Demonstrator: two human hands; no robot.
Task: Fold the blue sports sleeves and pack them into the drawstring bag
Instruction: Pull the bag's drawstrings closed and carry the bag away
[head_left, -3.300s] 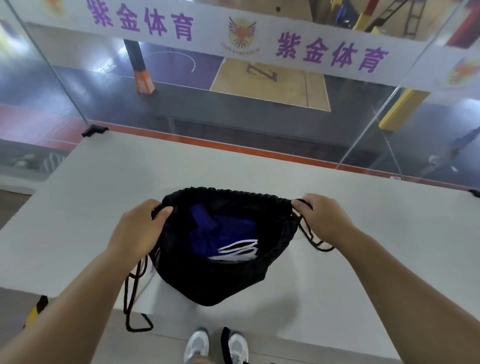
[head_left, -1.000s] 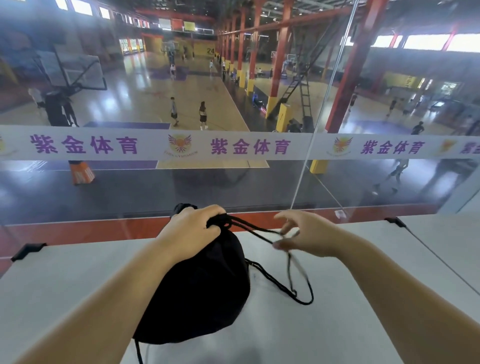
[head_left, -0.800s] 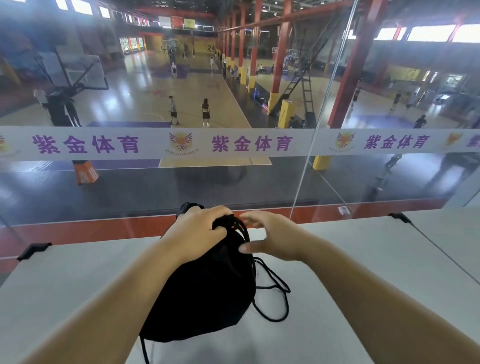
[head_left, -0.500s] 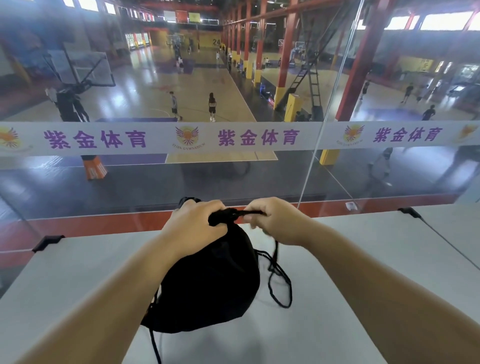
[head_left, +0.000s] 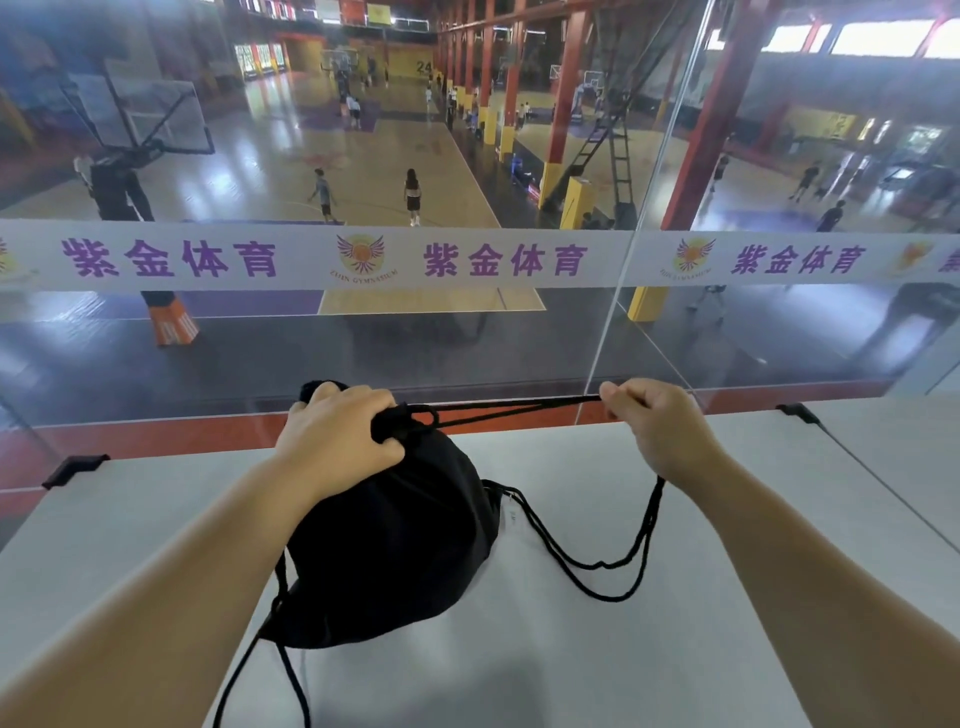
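Observation:
A black drawstring bag (head_left: 395, 545) stands on the grey table (head_left: 675, 649), its mouth bunched tight. My left hand (head_left: 337, 441) grips the gathered neck of the bag. My right hand (head_left: 654, 421) pinches the black drawstring cord (head_left: 519, 408) and holds it stretched taut to the right of the neck. A slack loop of the cord (head_left: 613, 566) hangs from that hand onto the table. The blue sports sleeves are hidden from view.
A glass barrier (head_left: 467, 338) with a white banner of purple characters rises along the table's far edge. Black clips (head_left: 75, 467) hold the glass at the left and right. More cord (head_left: 270, 670) trails off the bag toward the near edge. A basketball hall lies beyond.
The open bag with blue sleeves inside has been drawn closed. My right hand has pulled the cord out to the right, away from the neck, which my left hand keeps gripping.

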